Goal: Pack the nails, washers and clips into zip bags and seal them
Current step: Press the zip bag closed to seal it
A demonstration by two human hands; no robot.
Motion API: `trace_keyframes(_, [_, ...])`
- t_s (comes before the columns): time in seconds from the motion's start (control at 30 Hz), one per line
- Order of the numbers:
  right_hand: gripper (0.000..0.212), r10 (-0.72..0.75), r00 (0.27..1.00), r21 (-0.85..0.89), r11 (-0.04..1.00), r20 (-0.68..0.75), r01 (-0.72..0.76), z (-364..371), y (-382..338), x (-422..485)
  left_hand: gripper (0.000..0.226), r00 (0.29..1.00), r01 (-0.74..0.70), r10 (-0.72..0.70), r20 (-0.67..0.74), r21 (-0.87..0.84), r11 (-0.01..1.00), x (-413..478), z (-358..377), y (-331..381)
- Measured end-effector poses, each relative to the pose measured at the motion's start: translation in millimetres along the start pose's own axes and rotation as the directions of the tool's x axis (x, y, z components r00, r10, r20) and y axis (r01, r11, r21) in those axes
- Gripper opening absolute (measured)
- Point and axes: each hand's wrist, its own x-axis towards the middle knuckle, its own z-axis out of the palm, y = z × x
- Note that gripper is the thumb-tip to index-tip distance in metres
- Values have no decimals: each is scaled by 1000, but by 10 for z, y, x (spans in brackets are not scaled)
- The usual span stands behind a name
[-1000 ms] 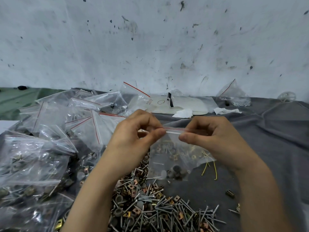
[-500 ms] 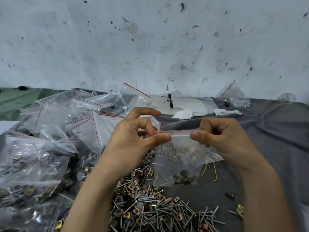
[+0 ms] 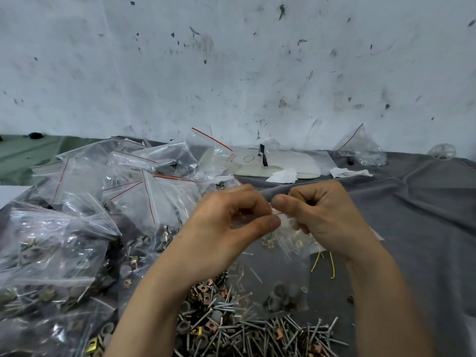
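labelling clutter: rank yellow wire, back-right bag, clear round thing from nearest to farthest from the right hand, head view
1. yellow wire, just below the right hand
2. back-right bag, by the wall
3. clear round thing, far right

Zip bag [image 3: 283, 276] hangs over the cloth [image 3: 417, 228]; all else placed off it.
Left hand [image 3: 231, 222] and right hand [image 3: 325, 217] pinch its top edge, side by side. Loose pile of nails, washers and clips [image 3: 244, 333] lies before it. Heap of filled bags [image 3: 77, 228] to its left. Wire pieces [image 3: 325, 262] just right. Flat pad [image 3: 291, 161] behind it; lone bag [image 3: 360, 150] behind and right, by the wall [image 3: 231, 73].
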Motion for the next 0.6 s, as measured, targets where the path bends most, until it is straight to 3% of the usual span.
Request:
trace_keyframes(0.1, [84, -32, 999, -98, 995, -32, 28, 17, 12, 20, 27, 999, 13, -12, -38, 39, 999, -7, -14, 18])
trace_keyframes(0.17, [94, -48, 998, -132, 990, -39, 43, 30, -8, 12, 40, 996, -11, 19, -84, 87, 996, -9, -14, 49])
trace_keyframes(0.27, [82, -53, 993, -132, 991, -102, 39, 57, -75, -4, 57, 985, -10, 19, -174, 56, 998, -26, -7, 124])
trace_keyframes(0.33, [59, -43, 989, -87, 996, -141, 31, 63, -119, -32, 59, 986, -9, 12, -169, 17, 1000, -40, 4, 150])
trace_keyframes(0.4, [55, -50, 986, -45, 998, -160, 43, 78, -128, -36, 63, 988, -7, 11, -152, 25, 1000, -53, 6, 176])
trace_keyframes(0.53, [57, -37, 969, -2, 999, -245, 38, -38, -74, -110, 50, 993, 31, -39, -108, -73, 997, -1, 182, 169])
trace_keyframes(0.6, [49, -3, 979, -24, 1000, -205, -2, -149, -52, -190, 39, 999, 23, -26, -35, -94, 995, 21, 269, 134])
